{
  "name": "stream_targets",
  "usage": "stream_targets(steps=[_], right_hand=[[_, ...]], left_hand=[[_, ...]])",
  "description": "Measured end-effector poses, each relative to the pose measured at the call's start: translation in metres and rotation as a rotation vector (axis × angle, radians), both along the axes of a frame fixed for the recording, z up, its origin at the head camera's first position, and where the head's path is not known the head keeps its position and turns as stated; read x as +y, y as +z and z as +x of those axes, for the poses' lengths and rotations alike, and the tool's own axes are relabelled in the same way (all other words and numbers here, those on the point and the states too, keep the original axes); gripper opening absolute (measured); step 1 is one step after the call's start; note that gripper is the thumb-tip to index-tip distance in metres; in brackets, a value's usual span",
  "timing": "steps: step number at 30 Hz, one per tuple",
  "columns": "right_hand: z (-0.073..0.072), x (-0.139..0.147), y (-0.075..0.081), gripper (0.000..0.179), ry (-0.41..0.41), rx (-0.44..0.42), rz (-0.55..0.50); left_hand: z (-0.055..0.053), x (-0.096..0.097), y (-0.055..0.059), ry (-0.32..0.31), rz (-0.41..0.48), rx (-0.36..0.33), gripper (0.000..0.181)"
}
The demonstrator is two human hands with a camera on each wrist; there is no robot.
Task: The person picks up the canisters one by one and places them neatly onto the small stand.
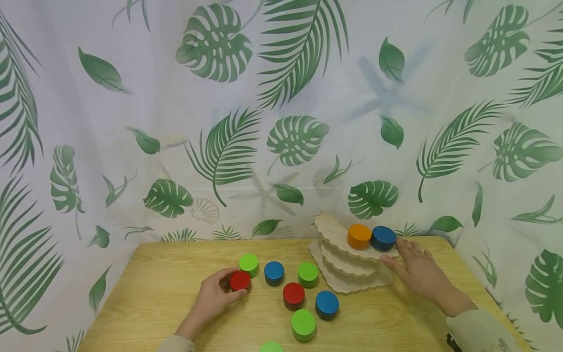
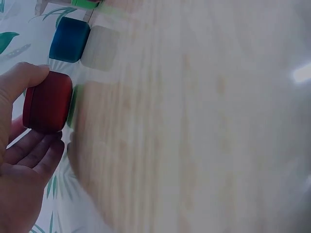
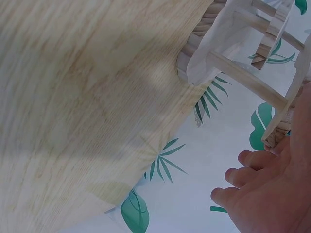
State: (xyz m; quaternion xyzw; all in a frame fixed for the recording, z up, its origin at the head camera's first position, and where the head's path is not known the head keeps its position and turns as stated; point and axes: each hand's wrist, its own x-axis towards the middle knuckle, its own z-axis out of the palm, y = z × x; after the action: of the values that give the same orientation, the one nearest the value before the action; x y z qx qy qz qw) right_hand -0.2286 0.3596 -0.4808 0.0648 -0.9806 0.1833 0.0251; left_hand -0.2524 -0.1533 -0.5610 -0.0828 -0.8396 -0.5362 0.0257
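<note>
My left hand [image 1: 213,298] grips a red round block [image 1: 240,281] between thumb and fingers, in front of a light green block [image 1: 249,264]. In the left wrist view the red block [image 2: 48,102] overlaps that green one, with a blue block [image 2: 70,40] further along. On the right stands a tiered wooden stand [image 1: 347,266] with wavy edges, its top tier sloping down to the right. An orange block [image 1: 359,236] and a blue block [image 1: 383,238] sit on that tier. The right hand [image 1: 420,274] pinches its right end; in the right wrist view the thumb is hidden.
Several more blocks stand on the wooden table [image 1: 145,303] between the hands, among them a red one [image 1: 293,296], a blue one [image 1: 327,305] and a green one [image 1: 303,324]. A leaf-printed curtain [image 1: 299,146] hangs along the table's back edge.
</note>
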Motion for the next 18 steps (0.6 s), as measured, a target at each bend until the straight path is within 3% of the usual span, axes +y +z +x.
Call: stream_targets(steps=[11, 18], right_hand=[[0.0, 0.0, -0.001, 0.091, 0.003, 0.009, 0.027], [0.001, -0.001, 0.002, 0.09, 0.001, 0.016, 0.042]], left_hand=[[0.001, 0.007, 0.02, -0.018, 0.027, -0.008, 0.061], [-0.005, 0.019, 0.032, -0.069, 0.001, 0.049, 0.061]])
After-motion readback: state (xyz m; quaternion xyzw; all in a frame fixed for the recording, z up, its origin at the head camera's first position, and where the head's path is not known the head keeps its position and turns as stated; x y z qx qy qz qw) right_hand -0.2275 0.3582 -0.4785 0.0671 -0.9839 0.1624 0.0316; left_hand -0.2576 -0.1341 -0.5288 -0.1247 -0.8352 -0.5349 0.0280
